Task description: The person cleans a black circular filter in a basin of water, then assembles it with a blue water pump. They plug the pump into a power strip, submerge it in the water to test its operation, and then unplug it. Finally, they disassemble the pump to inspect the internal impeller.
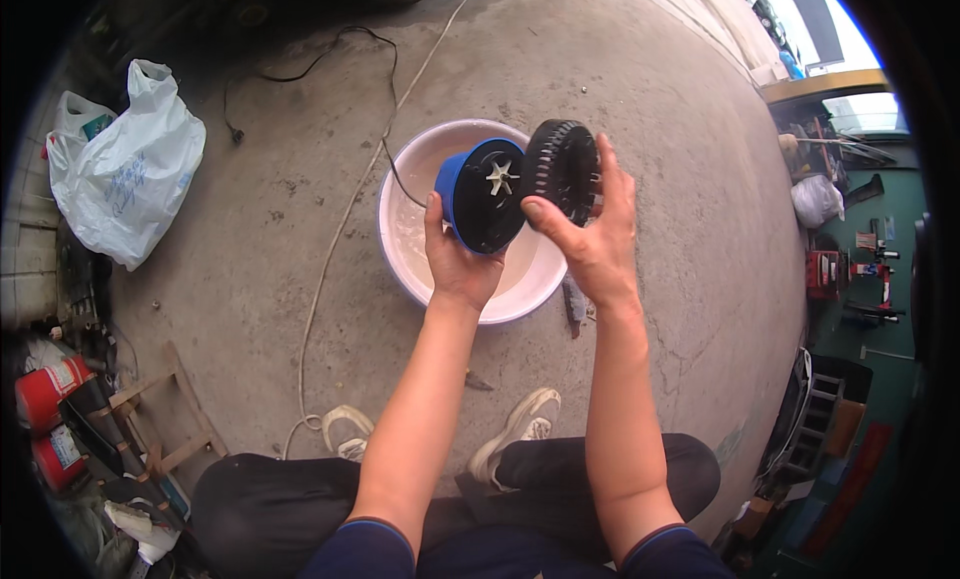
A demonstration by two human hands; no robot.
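My left hand (461,264) is closed around the underside of a blue submersible pump (483,214). Its round black face is turned up toward me, with a silver star-shaped impeller (501,178) at the centre. In my right hand (603,237) is a round black slotted cover (562,169), gripped by its rim between thumb and fingers. The cover is tilted on edge just right of the pump, at its rim; whether they touch I cannot tell. Below both stands a pale pink basin (408,269) with water in it. A dark cord (402,182) leads from the pump over the basin's rim.
A white plastic bag (150,179) stands at the left on the concrete floor (700,279). A pale cable (335,249) crosses the floor left of the basin. Red cylinders (52,394) and a wooden frame (170,419) are at lower left; tools on a green surface (905,319) line the right.
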